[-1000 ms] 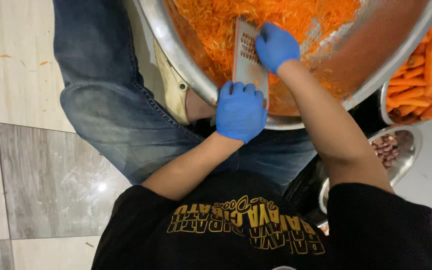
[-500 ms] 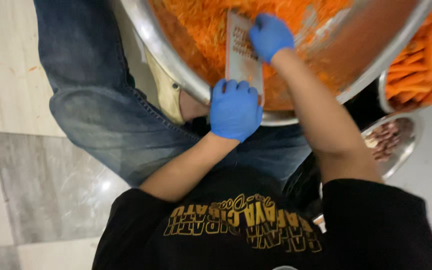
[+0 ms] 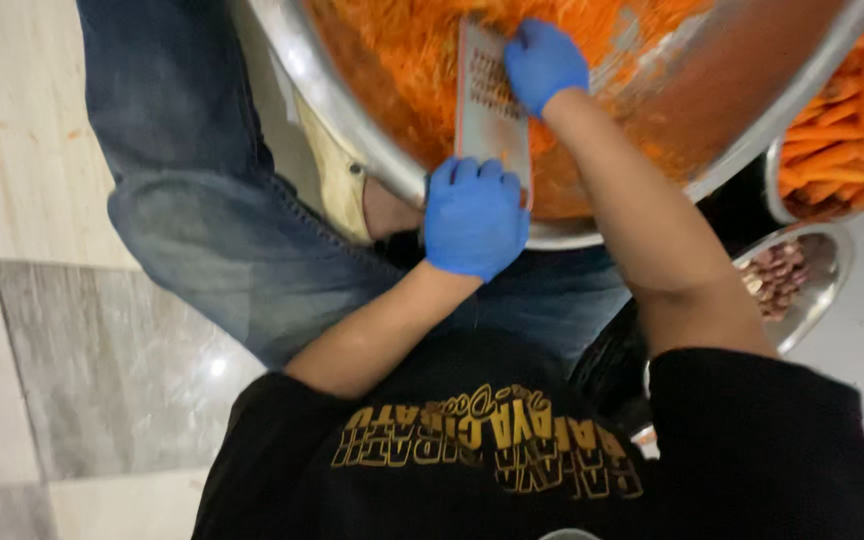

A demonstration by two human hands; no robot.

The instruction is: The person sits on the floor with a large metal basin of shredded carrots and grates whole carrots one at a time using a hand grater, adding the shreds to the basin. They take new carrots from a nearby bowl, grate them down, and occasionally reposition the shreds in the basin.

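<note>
A big steel bowl (image 3: 352, 130) fills the top of the view, and it is already heaped with orange grated carrot (image 3: 402, 40), so a good part of the work looks done. More looks left to do, though: at the right edge a second metal container holds whole peeled carrots (image 3: 842, 130), not yet shredded. The flat metal grater (image 3: 487, 110) stands propped inside the bowl, its lower end at the near rim and its upper end leaning into the shreds. The left hand (image 3: 472, 215), in a blue glove, has its fingers curled tight around the grater's lower end, bracing it against the rim. The right hand (image 3: 544, 62), also gloved in blue, sits bunched at the grater's upper face, fingers closed together; what they press there is hidden, so whether a carrot piece is in the grip cannot be told. The grater's face shows rows of small holes, smeared orange. Below the carrot container, a small steel dish (image 3: 817, 290) holds reddish-brown bits. Jeans (image 3: 202, 220) and pale floor tiles (image 3: 32, 140) fill the left.
</note>
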